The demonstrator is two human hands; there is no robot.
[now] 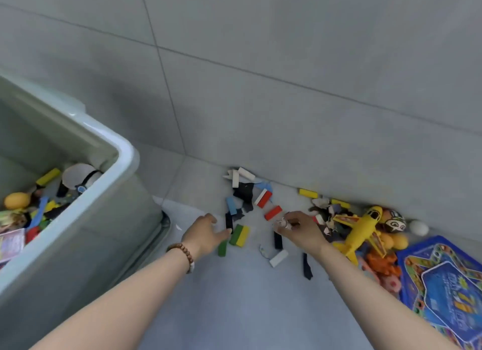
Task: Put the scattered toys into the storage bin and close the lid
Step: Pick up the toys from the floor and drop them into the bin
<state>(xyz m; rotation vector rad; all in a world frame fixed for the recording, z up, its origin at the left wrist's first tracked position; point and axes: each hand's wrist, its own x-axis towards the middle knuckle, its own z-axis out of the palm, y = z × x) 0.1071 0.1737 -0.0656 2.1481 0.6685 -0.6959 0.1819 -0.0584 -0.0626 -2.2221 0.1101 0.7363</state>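
Grey tiles cover both the floor [234,302] and the wall [260,62], and the scattered toys lie along the line where the two meet. The left hand [206,232], a bead bracelet [182,250] on its wrist, reaches out with fingers extended and relaxed; its tips are at or just short of a black block [229,222], and it grips nothing that shows. The right hand [302,231] hangs over the blocks with fingers curled inward; something small and pale glints there, and I cannot tell whether it is a ring or a pinched piece.

Just past the left fingertips a green block [236,235] and a yellow block [244,235] lie side by side, touching; a blue block [231,205], a red block [273,212] and a white block [278,258] are strewn around and between the hands, mixed with dark scraps. Further right a yellow toy plane [362,227] rests on a heap of small toys against the wall; a blue game board [443,284] lies at the edge. The storage bin [125,151] stands open beside the left arm, already partly filled; no lid is in view.

The step in hand looks like gathering the loose blocks. It should go best if both hands rake them away from the wall into one pile, cup them from either side and lift them as a handful; the bin is near, so the load can travel low over the rim. The thin scraps will likely need a separate pinch; an overfull handful may spill blocks.
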